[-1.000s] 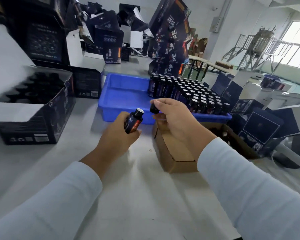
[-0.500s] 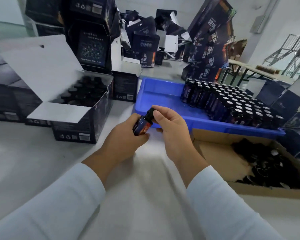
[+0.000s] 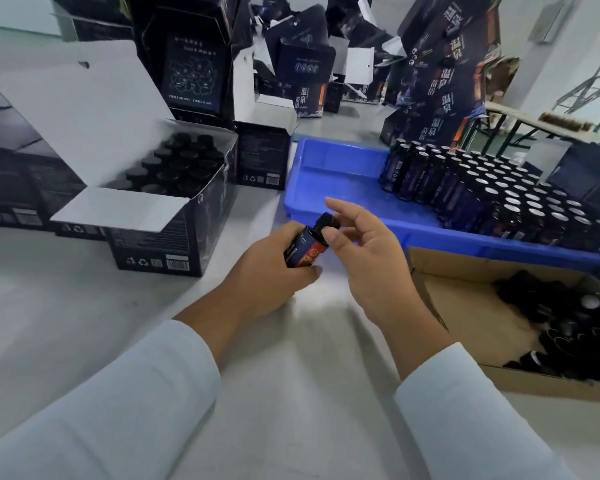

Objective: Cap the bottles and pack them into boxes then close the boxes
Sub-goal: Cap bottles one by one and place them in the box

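We count two hands, left [image 3: 267, 271] and right [image 3: 368, 258], and one bottle [image 3: 303, 249] between them. At two o'clock, one blue tray [image 3: 340, 178]; at ten, one open box [image 3: 174, 209]; at four, one cardboard carton [image 3: 465, 306].

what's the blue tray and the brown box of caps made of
Blue tray: looks like moulded plastic, smooth and slightly glossy, with a rounded rim. Brown box: plain corrugated cardboard by the look, matt and unprinted, with a raw cut edge. Caps: dark, probably plastic; too blurred to confirm.
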